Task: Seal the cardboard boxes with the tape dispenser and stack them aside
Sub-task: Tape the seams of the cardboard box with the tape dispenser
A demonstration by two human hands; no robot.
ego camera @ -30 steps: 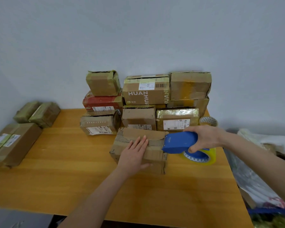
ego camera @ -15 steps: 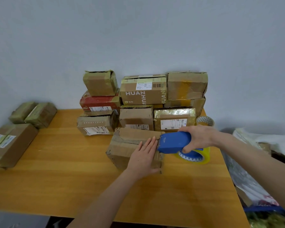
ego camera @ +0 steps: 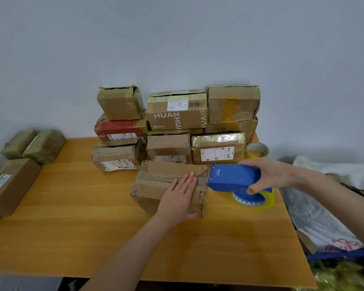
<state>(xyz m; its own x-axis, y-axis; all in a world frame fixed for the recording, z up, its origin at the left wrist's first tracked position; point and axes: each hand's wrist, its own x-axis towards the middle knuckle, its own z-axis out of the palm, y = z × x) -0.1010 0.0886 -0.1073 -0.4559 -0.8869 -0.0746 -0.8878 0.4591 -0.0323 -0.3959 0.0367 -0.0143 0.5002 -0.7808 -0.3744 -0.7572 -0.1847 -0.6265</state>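
left hand (ego camera: pixel 180 198) lies flat, fingers straight, on the cardboard box (ego camera: pixel 156 185); right hand (ego camera: pixel 269 175) grips the tape dispenser (ego camera: pixel 232 177). torn corrugated flaps, probably light, crushable: support the box by its sides.

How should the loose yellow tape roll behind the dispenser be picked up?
Grip the yellow tape roll through its open core, from above: it seems to lie flat, core up, and stacked boxes crowd its left side.

left-edge box (ego camera: pixel 6 185): chopped off by the frame, left end not visible
label print (ego camera: pixel 216 153): way too tiny to read
tape roll (ego camera: pixel 261 201): top half tucked behind the dispenser (ego camera: pixel 233 177) and right hand (ego camera: pixel 269 175)
near-right bags (ego camera: pixel 324 223): cut off, near corner's just blur
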